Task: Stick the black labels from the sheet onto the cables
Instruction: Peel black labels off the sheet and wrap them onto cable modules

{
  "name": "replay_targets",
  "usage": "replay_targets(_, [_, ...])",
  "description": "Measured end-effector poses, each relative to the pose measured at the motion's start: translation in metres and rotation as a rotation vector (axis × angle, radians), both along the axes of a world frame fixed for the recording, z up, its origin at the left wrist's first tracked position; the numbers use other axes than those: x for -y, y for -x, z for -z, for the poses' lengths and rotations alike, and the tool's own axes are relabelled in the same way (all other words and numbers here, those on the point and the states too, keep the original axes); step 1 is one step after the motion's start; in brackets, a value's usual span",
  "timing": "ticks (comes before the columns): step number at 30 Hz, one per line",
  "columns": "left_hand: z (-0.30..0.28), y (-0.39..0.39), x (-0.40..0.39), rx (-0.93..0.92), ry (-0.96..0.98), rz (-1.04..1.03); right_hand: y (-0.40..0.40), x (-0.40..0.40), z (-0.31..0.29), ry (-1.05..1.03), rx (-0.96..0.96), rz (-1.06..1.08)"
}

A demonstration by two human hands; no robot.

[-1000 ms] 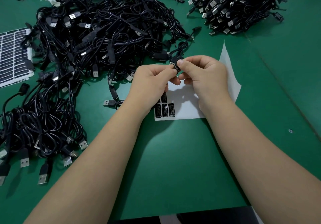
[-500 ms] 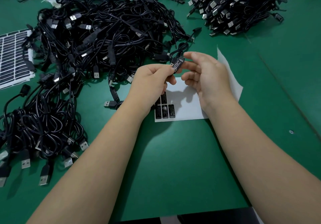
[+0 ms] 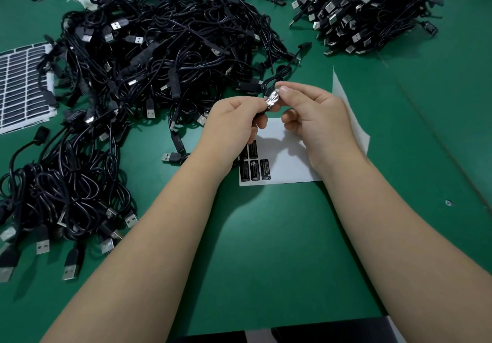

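While both forearms reach in from the bottom edge over the green table (image 3: 266,249), the hands meet just above a white label sheet (image 3: 287,161). That sheet lies flat on the table and only a few black labels (image 3: 255,170) are left on it, bunched at its near-left corner, partly hidden under the left wrist. The left hand (image 3: 231,127) has its fingers curled and is pinching a cable (image 3: 277,76) by its small inline block. The right hand (image 3: 316,119) pinches the other end of that same block between thumb and forefinger, right on top of a shiny black label (image 3: 273,97) with white print that sits on the block. So both hands are clamped on the one piece, held up off the table.

From there the cable loops back into the big tangled pile of cables (image 3: 159,58) behind and to the left. A second full sheet of labels (image 3: 21,87) sits at the far left edge, partly under that pile. Farther back on the right there's a tidier heap of USB plugs (image 3: 367,10), well apart from the hands.
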State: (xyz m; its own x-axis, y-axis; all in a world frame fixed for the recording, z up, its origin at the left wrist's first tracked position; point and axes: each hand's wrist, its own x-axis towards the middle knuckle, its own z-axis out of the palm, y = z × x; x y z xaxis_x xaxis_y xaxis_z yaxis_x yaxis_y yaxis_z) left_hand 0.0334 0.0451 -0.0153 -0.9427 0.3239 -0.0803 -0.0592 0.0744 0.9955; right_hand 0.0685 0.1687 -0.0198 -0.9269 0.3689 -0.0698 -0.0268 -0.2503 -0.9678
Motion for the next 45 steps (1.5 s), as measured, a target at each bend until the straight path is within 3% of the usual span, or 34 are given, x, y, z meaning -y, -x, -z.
replay_targets(5, [0.004,-0.002,-0.001,-0.130,0.094,-0.052,0.001,0.000,0.001,-0.024,0.002,0.007])
replay_targets(9, [0.003,-0.004,-0.003,-0.129,0.132,-0.074,0.001,0.000,0.003,-0.046,0.014,0.041])
replay_targets(21, [0.012,-0.011,-0.007,-0.339,0.352,-0.016,-0.003,0.007,0.002,-0.283,0.108,0.182])
replay_targets(38, [0.007,-0.011,-0.007,-0.249,0.331,-0.023,-0.003,0.006,-0.002,-0.210,0.079,0.124])
replay_targets(45, [0.005,-0.004,-0.004,-0.123,0.157,-0.034,-0.004,0.005,-0.005,-0.194,-0.051,0.089])
